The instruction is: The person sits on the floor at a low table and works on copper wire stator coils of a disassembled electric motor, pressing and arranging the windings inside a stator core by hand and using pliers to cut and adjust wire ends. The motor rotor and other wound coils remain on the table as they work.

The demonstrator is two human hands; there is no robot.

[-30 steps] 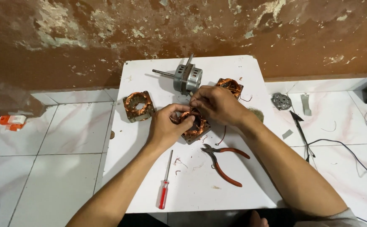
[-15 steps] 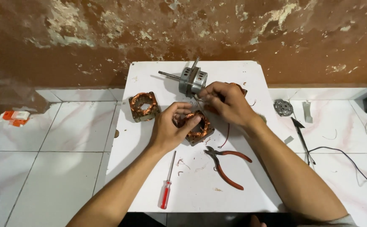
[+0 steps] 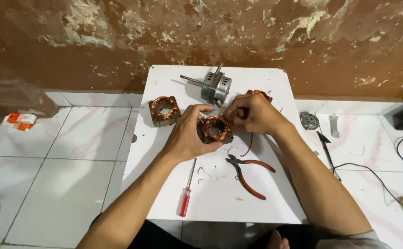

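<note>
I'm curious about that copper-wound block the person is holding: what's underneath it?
The square copper-wound motor stator rests on the white board, held by the left hand. The board beneath it is covered; only wire scraps show nearby.

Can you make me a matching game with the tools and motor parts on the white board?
Things:
1. screwdriver
2. pliers
3. grey motor
4. copper coil block

Places:
A. held between both hands
B. at the board's far edge, by the wall
C. below the left hand, red handle nearest the person
D. below the right hand, jaws pointing left

Pairs: 1-C, 2-D, 3-B, 4-A
</note>
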